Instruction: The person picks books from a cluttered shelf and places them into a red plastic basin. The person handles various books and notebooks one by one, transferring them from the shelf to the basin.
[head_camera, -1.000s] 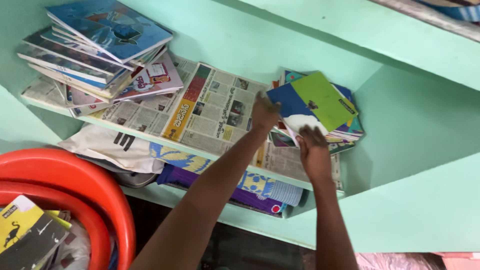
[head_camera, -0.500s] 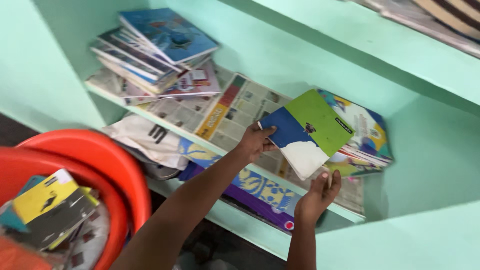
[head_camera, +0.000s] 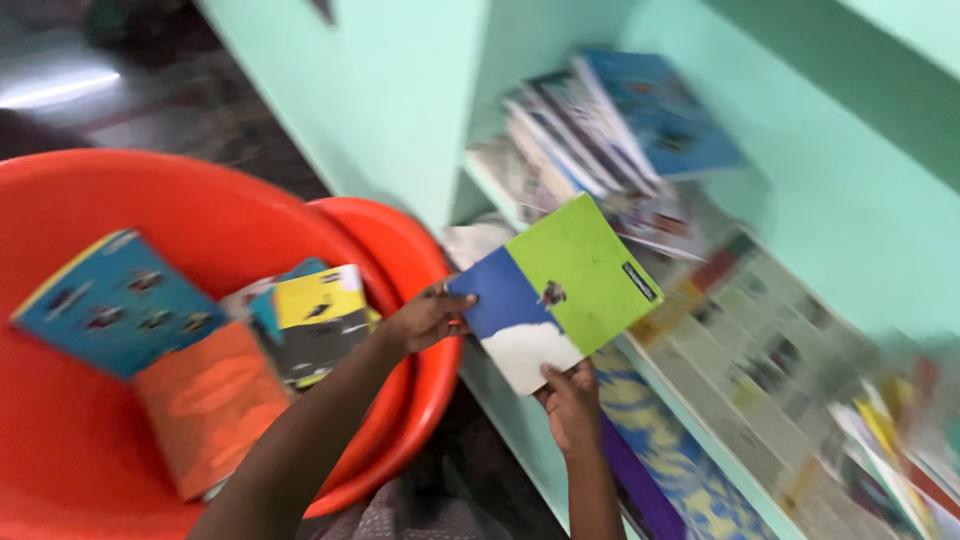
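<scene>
fig. | i see the left hand (head_camera: 425, 318) pinching the book (head_camera: 555, 290) at its blue left edge, the right hand (head_camera: 570, 400) gripping its near white corner | book held in air between tub (head_camera: 400, 250) and shelf (head_camera: 700, 420) | progress, i judge: several books in tub, two stacks left on shelf
</scene>
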